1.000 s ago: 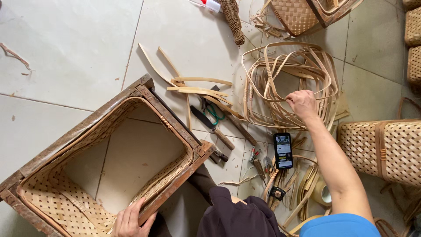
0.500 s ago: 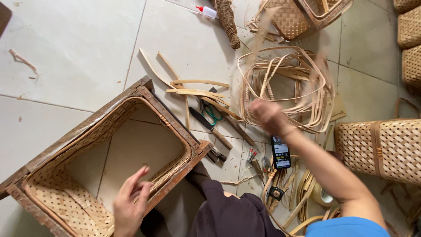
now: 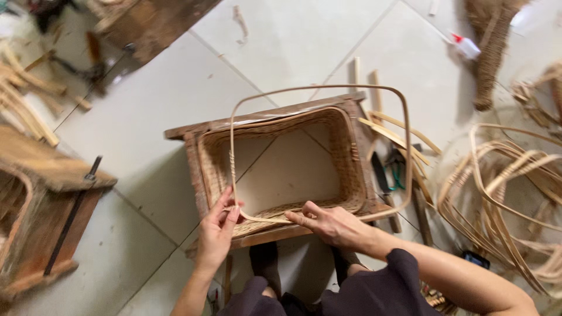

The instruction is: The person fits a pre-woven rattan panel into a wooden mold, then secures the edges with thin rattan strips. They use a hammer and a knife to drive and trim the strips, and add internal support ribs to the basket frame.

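- While the bent cane hoop (image 3: 404, 146) stands over the open top of the wooden frame (image 3: 193, 153), both hands grip it at its near side, just above the frame's near rail.
- The left hand (image 3: 218, 231) is closed on the hoop's near-left corner, thumb and fingers pinching the strip where it turns.
- The right hand (image 3: 331, 225) lies flat along the near run of the hoop, fingers pressing the strip against the woven cane lining (image 3: 345, 158); it is closed on the strip rather than open.
- The frame sits on the tiled floor (image 3: 293, 41), between the person's feet, with its bottom open so the tiles show through.
- To do this well, I judge the hoop should be kept level and square with the rim, each corner matched to a frame corner, and eased down evenly so the strip neither kinks nor springs out.
- The far run of the hoop overhangs the far rail, so the near side likely needs steady holding.
- To the right lie loose cane strips (image 3: 503, 181), green-handled pliers (image 3: 398, 169) and short wooden slats (image 3: 398, 126); another wooden frame (image 3: 41, 205) stands at the left.
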The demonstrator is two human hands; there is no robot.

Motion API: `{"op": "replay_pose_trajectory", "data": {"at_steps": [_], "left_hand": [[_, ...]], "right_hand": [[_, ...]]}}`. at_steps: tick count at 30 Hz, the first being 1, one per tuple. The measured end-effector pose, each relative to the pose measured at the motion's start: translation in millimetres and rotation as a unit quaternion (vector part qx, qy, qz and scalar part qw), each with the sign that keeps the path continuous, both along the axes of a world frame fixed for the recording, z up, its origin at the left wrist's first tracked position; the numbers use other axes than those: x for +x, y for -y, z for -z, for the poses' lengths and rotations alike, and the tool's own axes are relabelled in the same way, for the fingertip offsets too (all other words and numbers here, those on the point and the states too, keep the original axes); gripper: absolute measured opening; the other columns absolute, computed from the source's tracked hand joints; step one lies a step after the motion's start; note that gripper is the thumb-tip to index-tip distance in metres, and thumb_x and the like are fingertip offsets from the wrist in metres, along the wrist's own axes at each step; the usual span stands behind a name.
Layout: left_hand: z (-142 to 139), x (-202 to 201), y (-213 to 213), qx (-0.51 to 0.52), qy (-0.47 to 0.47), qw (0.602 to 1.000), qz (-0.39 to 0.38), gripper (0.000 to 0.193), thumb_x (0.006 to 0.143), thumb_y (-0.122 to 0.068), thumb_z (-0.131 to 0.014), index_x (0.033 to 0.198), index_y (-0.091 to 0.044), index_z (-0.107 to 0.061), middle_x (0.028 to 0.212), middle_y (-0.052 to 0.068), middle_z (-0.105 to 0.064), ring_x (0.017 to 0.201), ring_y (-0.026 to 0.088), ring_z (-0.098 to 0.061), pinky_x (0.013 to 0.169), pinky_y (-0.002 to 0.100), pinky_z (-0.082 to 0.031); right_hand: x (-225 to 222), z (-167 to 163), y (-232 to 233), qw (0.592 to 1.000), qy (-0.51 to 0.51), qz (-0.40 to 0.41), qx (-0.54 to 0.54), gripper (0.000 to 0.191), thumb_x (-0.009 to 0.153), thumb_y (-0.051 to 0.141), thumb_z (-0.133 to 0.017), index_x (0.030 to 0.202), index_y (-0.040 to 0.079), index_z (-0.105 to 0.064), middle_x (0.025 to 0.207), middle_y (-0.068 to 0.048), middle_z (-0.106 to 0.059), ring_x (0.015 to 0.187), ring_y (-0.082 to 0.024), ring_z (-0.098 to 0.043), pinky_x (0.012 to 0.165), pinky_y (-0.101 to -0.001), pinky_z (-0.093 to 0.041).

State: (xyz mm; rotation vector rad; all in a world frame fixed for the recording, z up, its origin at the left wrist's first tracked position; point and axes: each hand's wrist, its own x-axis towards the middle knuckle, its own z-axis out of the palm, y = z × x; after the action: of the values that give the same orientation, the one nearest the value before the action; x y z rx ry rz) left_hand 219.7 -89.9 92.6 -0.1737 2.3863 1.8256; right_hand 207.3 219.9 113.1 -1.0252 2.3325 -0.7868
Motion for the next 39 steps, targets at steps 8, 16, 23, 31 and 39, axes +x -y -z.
{"op": "replay_pose_trajectory", "data": {"at_steps": [8,16,23,31,39], "left_hand": [[47,48,42,-0.417,-0.349,0.823,0.166,0.032,0.097,-0.015,-0.066,0.129,-0.009,-0.069,0.132,0.008,-0.07,0.132,0.029,-0.061,0.116,0.041,-0.047],[48,53,46,-0.39,-0.3,0.851,0.184,0.032,0.096,-0.023,-0.068,0.122,-0.005,-0.07,0.121,0.008,-0.068,0.132,0.026,-0.054,0.121,0.045,-0.036],[45,52,49,-0.396,-0.285,0.853,0.185,0.037,0.094,-0.034,-0.068,0.119,-0.007,-0.066,0.121,0.008,-0.066,0.132,0.026,-0.054,0.122,0.044,-0.034],[49,49,50,-0.447,-0.278,0.819,0.229,0.07,0.073,-0.056,-0.08,0.118,-0.005,-0.064,0.113,0.007,-0.063,0.122,0.025,-0.054,0.122,0.048,-0.032],[56,55,55,-0.437,-0.254,0.825,0.253,0.069,0.061,-0.046,-0.086,0.112,-0.006,-0.065,0.106,0.006,-0.064,0.114,0.025,-0.057,0.12,0.051,-0.035]], "right_hand": [[18,39,45,0.994,-0.002,-0.038,0.1,0.08,0.081,-0.002,-0.058,0.156,0.012,-0.033,0.118,-0.021,-0.051,0.061,-0.026,-0.065,0.048,-0.0381,-0.057],[18,39,63,0.991,-0.001,-0.066,0.118,0.069,0.089,-0.005,-0.053,0.155,0.009,-0.038,0.112,-0.02,-0.051,0.05,-0.019,-0.06,0.041,-0.0333,-0.056],[11,41,69,0.982,0.012,-0.108,0.154,0.071,0.089,-0.001,-0.056,0.156,0.01,-0.036,0.112,-0.02,-0.051,0.055,-0.021,-0.061,0.049,-0.0373,-0.059],[-51,58,65,0.971,0.192,-0.114,-0.084,0.046,0.095,0.019,-0.063,0.138,0.007,-0.06,0.133,-0.014,-0.068,0.112,-0.032,-0.07,0.096,-0.0403,-0.056],[-62,54,69,0.922,0.362,-0.126,-0.051,0.046,0.099,0.021,-0.057,0.144,0.009,-0.056,0.139,-0.014,-0.064,0.124,-0.031,-0.065,0.106,-0.0389,-0.05]]}}
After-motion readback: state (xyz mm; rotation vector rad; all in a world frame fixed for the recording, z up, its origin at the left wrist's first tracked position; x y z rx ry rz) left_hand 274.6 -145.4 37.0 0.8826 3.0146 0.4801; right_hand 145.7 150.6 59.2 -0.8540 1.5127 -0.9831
